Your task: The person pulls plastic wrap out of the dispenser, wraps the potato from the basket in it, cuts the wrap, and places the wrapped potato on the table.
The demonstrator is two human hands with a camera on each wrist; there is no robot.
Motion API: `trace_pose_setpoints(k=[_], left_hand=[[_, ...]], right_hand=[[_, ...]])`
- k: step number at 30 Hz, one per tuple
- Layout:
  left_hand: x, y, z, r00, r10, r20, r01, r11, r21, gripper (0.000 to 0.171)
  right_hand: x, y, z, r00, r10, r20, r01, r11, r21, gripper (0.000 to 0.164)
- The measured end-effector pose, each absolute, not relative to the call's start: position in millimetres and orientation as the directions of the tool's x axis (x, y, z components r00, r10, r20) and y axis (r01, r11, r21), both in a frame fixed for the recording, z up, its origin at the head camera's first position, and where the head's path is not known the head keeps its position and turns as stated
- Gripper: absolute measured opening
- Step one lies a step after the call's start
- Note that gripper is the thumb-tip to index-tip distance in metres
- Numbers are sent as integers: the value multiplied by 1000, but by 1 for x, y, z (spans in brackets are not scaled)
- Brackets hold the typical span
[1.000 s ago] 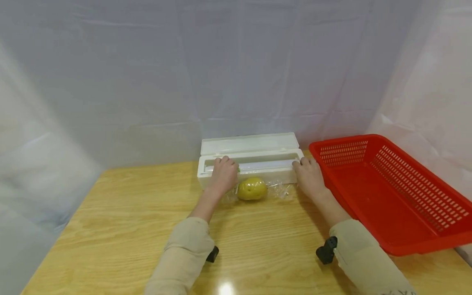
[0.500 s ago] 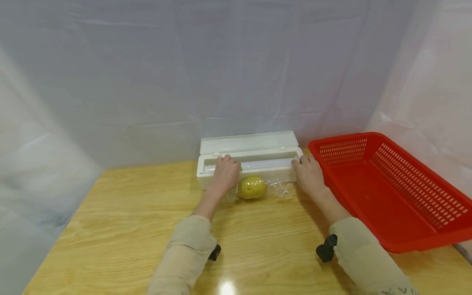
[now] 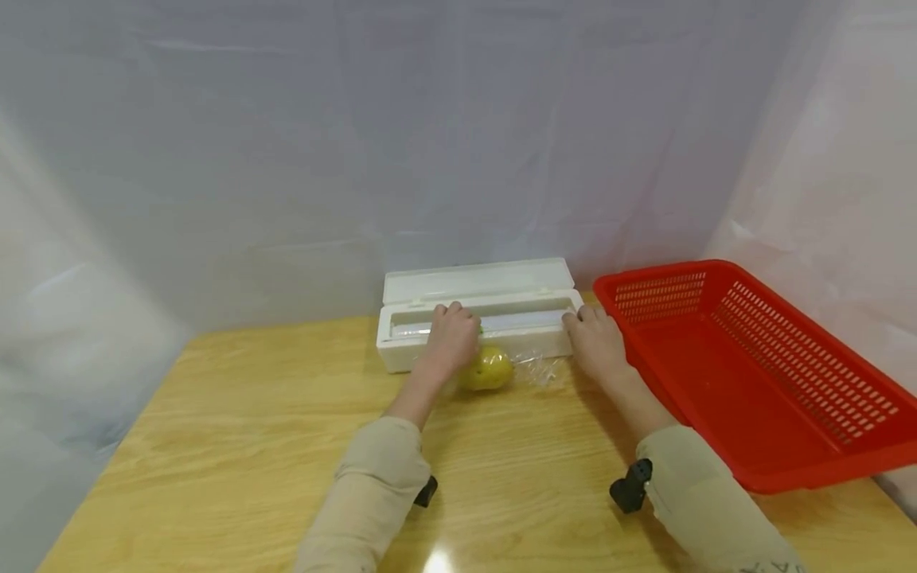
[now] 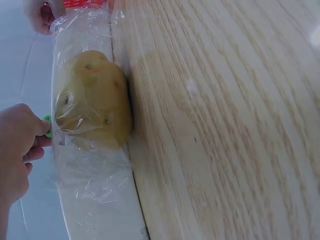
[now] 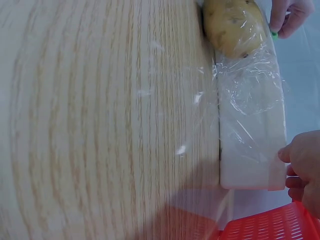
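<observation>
In the head view a long white cling film dispenser (image 3: 540,344) lies at the table's back, lid (image 3: 476,278) raised and a white roll (image 3: 526,321) inside. A potato (image 3: 491,368) sits against its front, covered by clear cling film (image 5: 250,85). My left hand (image 3: 454,338) is at the dispenser's front edge, pinching a small green slide cutter (image 4: 48,126) between thumb and fingers. At the right end, my right hand (image 3: 598,341) grips the dispenser's corner, the thumb (image 5: 285,154) on its front face. Part of the potato is hidden behind the left hand in the head view.
A red plastic basket (image 3: 716,442) with perforated walls stands to the right, close to my right hand. The wooden table (image 3: 236,446) spreads out in front and to the left. Pale sheeting (image 3: 286,159) hangs behind and at both sides.
My left hand has slid rightward along the dispenser's front edge with the slide cutter, now overlapping the potato's left side. My right hand keeps its hold on the right end.
</observation>
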State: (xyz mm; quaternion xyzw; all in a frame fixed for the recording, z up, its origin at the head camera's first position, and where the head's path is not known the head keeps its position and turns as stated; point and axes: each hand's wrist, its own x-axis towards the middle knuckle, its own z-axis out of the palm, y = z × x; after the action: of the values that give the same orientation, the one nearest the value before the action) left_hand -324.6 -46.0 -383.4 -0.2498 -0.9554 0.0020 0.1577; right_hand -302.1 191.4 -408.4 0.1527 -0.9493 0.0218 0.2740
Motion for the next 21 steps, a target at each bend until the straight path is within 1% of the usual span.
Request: trace_pose_setpoints(k=[4,8,15,21], left_hand=[[-324,-44,-384,-818,477,320,468,877,-111,8],[-326,-44,-386,-808,487,332,473,872,-130,8],[-326,-43,-387,-802,492,339,485,867,-112,8],[-327,-40,-387,-807,488,333,478,871,-118,8]], right_hand=[[-301,189,-408,-795,-274,542,-309,951,27,11],[-301,189,-408,-787,-271,554,-313,950,21,11],[-301,190,-409,-798,-269,539,-313,950,10,9],[-301,191,-410,-807,-241,538,-303,952,-29,7]])
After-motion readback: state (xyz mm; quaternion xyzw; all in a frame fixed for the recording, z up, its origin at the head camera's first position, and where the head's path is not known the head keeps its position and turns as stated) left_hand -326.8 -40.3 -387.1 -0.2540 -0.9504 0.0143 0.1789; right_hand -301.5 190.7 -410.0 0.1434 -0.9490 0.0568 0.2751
